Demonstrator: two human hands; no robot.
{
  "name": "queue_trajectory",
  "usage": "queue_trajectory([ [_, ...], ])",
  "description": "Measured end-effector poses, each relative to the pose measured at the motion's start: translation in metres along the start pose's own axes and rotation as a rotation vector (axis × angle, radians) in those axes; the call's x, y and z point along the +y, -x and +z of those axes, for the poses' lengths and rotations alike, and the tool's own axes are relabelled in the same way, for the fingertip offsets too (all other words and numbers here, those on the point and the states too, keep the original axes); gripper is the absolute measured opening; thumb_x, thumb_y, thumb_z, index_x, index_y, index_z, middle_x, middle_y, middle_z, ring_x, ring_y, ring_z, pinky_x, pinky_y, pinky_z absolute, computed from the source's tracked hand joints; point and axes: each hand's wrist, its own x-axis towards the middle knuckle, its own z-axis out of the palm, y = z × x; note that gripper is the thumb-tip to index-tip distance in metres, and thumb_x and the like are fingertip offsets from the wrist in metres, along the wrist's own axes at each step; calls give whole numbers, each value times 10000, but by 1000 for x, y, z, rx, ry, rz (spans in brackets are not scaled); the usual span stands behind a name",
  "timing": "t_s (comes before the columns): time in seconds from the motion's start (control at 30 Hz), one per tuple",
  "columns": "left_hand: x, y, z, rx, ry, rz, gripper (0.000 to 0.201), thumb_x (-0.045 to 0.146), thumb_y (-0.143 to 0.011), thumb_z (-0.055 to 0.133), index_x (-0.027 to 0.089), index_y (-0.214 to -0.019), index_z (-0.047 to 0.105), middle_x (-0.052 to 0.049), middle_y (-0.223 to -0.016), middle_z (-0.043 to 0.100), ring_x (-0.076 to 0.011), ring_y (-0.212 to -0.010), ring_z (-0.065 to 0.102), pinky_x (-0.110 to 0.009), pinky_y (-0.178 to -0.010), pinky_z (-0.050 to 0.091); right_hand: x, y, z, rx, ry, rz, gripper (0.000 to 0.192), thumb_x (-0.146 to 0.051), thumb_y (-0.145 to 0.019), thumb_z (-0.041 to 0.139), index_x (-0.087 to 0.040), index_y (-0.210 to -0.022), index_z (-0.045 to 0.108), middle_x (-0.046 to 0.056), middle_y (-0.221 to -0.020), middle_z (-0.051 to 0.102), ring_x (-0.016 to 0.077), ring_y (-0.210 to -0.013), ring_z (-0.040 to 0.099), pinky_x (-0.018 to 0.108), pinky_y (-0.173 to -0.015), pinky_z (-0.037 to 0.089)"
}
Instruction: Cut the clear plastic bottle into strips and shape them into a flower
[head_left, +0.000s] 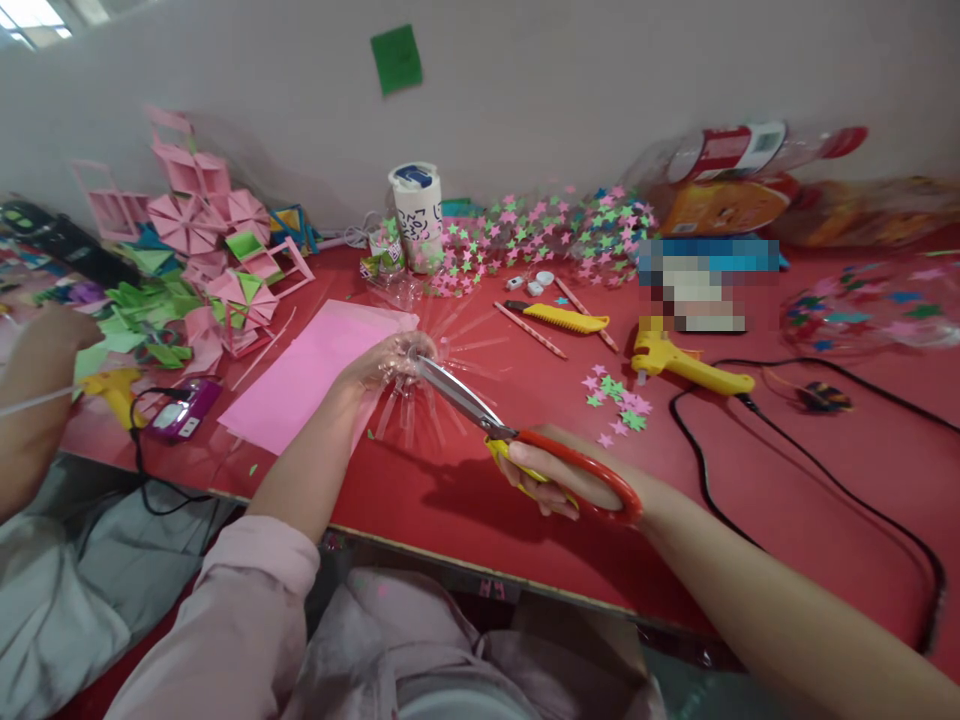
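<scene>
Between the fingers of my left hand (382, 362) is a clear plastic bottle piece (469, 352), cut into thin strips that fan out all round. My right hand (551, 470) grips scissors (577, 462) with one red and one yellow handle loop. Their blades point up and left, and the tips reach the plastic close to my left fingers. Whether the tips touch the plastic I cannot tell. Beneath my left wrist lie pink paper sheets (300, 365). Small pink and green paper stars (621, 400) are scattered on the red table, right of the scissors.
A yellow glue gun (690, 365) with a black cord lies at right. Behind are a yellow utility knife (562, 318), pencils, a white cup (417, 215), star-covered clear plastic and bottles (739, 150). Pink paper models (217, 220) stand at left, near another person's arm (45, 400).
</scene>
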Motion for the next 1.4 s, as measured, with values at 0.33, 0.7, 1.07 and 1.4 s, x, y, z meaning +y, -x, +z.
queue_trajectory([
  [0.33,2,1,-5,-61,-34,-90,237,223,-548,733,136,-753,650,12,-636,615,-82,-518,537,-180,-460,407,-14,7,-5,-36,78,41,515,-694,-858,456,-201,-717,505,-67,-433,421,102,-403,434,293,-540,468],
  [0.7,2,2,-6,-123,-58,-166,179,203,-654,713,130,-779,608,6,-646,630,-79,-469,548,-171,-402,418,-16,5,-4,-53,75,92,494,-691,-846,442,-220,-709,499,-73,-461,392,103,-390,404,291,-502,433],
  [1.07,-6,5,-10,-130,-85,-143,157,203,-665,689,144,-796,626,4,-697,613,-67,-524,514,-170,-449,408,-7,2,-4,-42,133,85,513,-696,-844,467,-199,-727,506,-76,-440,418,90,-378,430,266,-500,454],
  [1.4,-8,6,-9,-144,-75,-148,186,234,-648,691,146,-800,629,9,-664,587,-70,-530,495,-177,-462,385,-6,-2,-5,27,150,192,505,-685,-773,568,-201,-653,485,-89,-399,398,70,-327,411,204,-386,372],
])
